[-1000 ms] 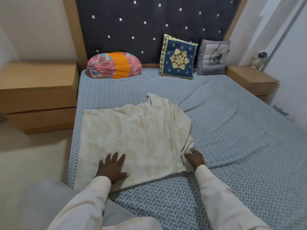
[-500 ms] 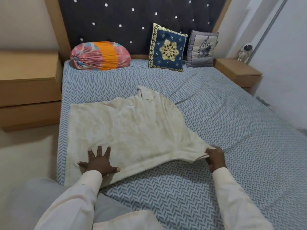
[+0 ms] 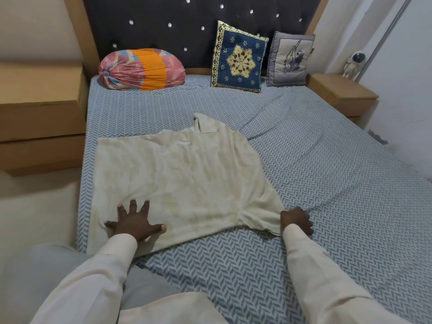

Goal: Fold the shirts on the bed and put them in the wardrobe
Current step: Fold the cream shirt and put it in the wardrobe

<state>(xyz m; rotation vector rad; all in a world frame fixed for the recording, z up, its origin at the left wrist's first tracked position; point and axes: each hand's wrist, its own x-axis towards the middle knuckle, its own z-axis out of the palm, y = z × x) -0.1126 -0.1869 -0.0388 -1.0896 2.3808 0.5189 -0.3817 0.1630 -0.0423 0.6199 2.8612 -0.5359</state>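
Cream shirt (image 3: 187, 174) is laid flat on the left part of the bed (image 3: 327, 183), collar toward the headboard (image 3: 187, 24); left hand (image 3: 135, 224) is pressed on its lower edge, fingers straight and spread, nothing gripped; right hand (image 3: 296, 222) is curled over the end of the stretched-out sleeve (image 3: 259, 218), cloth held; three cushions (image 3: 238, 60) are lined up at the headboard.

Left hand (image 3: 134, 224) flat, fingers (image 3: 133, 208) spread; right hand (image 3: 295, 220) grips shirt (image 3: 187, 178).

Bolster (image 3: 142, 70), blue cushion (image 3: 239, 60), grey cushion (image 3: 289, 59) lean against the headboard (image 3: 163, 31).
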